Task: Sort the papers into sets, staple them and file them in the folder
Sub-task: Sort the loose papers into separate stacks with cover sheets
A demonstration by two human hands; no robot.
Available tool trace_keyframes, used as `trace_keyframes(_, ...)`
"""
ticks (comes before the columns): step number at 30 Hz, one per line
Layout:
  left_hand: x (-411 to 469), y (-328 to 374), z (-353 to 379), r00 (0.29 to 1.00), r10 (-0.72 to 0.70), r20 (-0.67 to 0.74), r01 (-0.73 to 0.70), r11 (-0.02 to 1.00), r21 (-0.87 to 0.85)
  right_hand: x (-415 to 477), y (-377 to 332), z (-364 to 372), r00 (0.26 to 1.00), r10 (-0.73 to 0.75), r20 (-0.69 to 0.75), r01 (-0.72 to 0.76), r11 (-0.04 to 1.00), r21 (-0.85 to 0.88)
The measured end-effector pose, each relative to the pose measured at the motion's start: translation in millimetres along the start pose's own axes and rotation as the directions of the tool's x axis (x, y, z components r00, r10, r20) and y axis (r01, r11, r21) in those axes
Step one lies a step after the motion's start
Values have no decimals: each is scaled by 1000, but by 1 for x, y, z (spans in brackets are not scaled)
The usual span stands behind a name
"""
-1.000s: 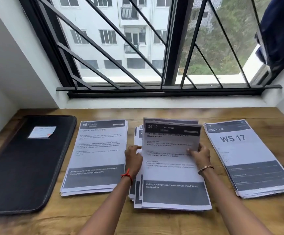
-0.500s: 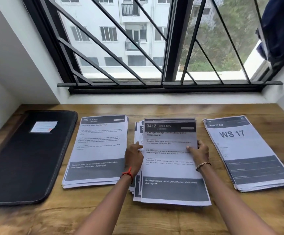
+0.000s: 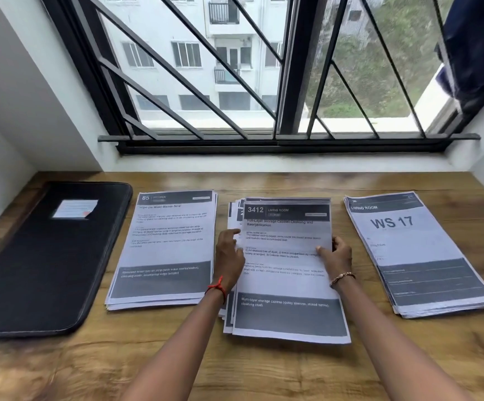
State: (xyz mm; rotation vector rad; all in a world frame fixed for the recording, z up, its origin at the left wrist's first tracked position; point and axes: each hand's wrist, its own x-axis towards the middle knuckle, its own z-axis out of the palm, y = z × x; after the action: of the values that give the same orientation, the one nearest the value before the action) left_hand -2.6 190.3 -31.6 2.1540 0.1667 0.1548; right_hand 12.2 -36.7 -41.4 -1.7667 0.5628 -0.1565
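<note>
Clearly sorting: left hand and right hand, fingers pinching sheet 3412 atop the middle stack; next, probably carry it onto the WS 17 stack.

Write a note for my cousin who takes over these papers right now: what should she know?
Left grip: at the left edge of the 3412 sheet; whether it pinches is unclear.
Right grip: pinches that sheet's right edge, thumb on top.
Things: the sheet lies over the fanned middle pile; kitchen pile to its left, WS 17 pile to its right, closed black folder far left.
Done: three piles laid out.
To do: finish sorting, staple each set, file them in the folder.
</note>
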Motion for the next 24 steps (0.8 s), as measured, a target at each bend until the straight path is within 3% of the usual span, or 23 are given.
trace_keyframes(12, 0, -2, 6, 987, -154, 52, 136, 957, 258, -1, 6, -4, 994, -11, -108, 8, 1000, -27)
trace_keyframes(24, 3, 1, 9, 980, -199, 6, 193, 958, 212, 4, 14, -11, 999, -38, -2, 37, 994, -106)
